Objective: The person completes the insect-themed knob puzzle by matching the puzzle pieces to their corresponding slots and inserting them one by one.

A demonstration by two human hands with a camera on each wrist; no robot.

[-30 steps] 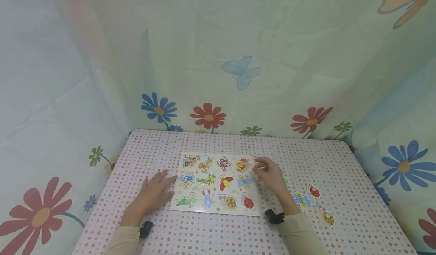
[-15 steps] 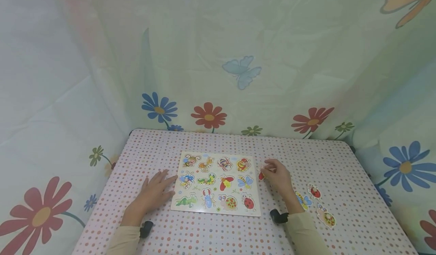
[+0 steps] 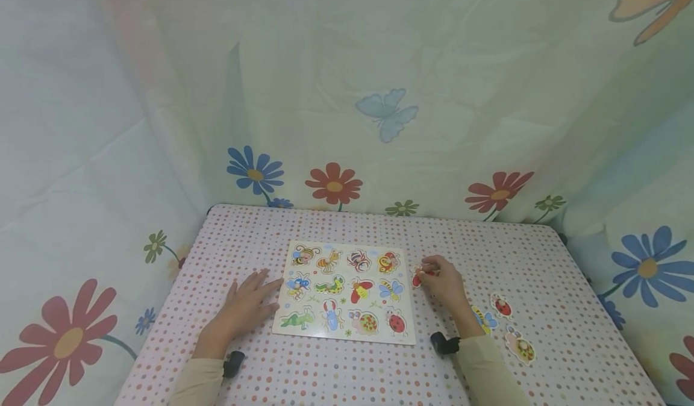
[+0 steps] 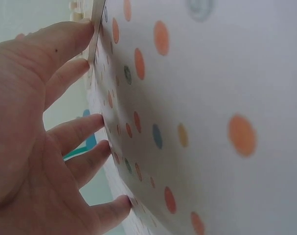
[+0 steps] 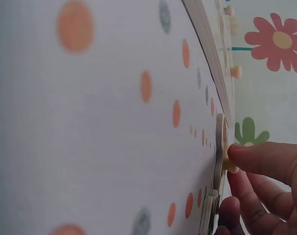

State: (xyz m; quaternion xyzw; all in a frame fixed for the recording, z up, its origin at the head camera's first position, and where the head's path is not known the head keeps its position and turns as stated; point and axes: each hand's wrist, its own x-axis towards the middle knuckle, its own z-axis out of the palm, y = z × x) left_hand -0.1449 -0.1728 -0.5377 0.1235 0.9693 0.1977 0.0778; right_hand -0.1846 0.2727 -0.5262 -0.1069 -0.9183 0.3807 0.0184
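My left hand [image 3: 246, 303] lies with fingers spread on the cloth, fingertips at the left edge of a wooden peg puzzle board [image 3: 374, 338]. The board's edge [image 4: 96, 34] shows beside its thumb in the left wrist view. To the right of the board, my right hand [image 3: 444, 282] pinches a small knob [image 5: 230, 165] on a red insect puzzle piece [image 3: 416, 277]. This piece stands close to the table surface. Below it in the right wrist view, the edge of another piece [image 5: 208, 213] shows, partly hidden by my fingers.
Loose puzzle pieces lie right of my right arm: a ladybug [image 3: 501, 305], a snail [image 3: 520, 347] and a blue-winged insect [image 3: 484, 320], partly covered by my wrist. A dotted cloth covers the table [image 3: 325, 376]. A flowered curtain [image 3: 303, 93] hangs behind it.
My right hand has shifted right, away from the board's upper right edge, and the red piece at its fingertips has come into clearer view. The left hand has stayed in place.
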